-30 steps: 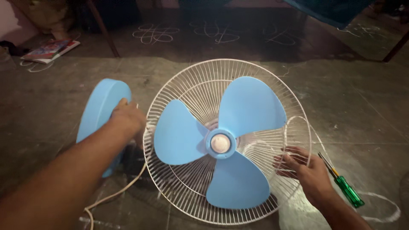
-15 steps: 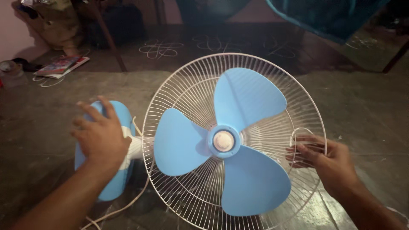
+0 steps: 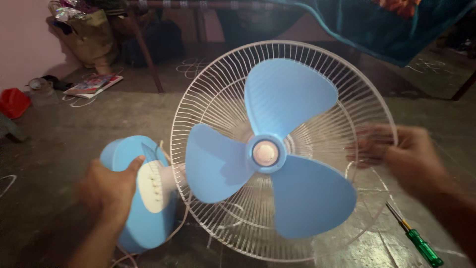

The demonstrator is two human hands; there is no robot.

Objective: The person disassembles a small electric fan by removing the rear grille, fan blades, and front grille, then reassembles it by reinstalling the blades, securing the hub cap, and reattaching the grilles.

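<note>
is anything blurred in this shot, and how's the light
Head view: the right hand on the wire fan guard is smeared by motion blur, the left hand on the blue fan base softer too; blue fan blades fairly crisp; dim room light, dark background, green screwdriver clear.

I see my left hand [image 3: 111, 186] gripping the round light-blue plastic fan base [image 3: 136, 196], thumb against its cream control panel [image 3: 152, 184]. My right hand [image 3: 401, 156], blurred, holds the rim of the white wire fan guard [image 3: 213, 104] on its right side. Inside the guard sit 3 light-blue plastic blades [image 3: 285, 94] around a blue hub [image 3: 266, 153]. A green-handled screwdriver [image 3: 419, 243] lies on the dark concrete floor [image 3: 59, 139], just right of the guard. A magazine [image 3: 94, 84] lies well apart, at the far left.
</note>
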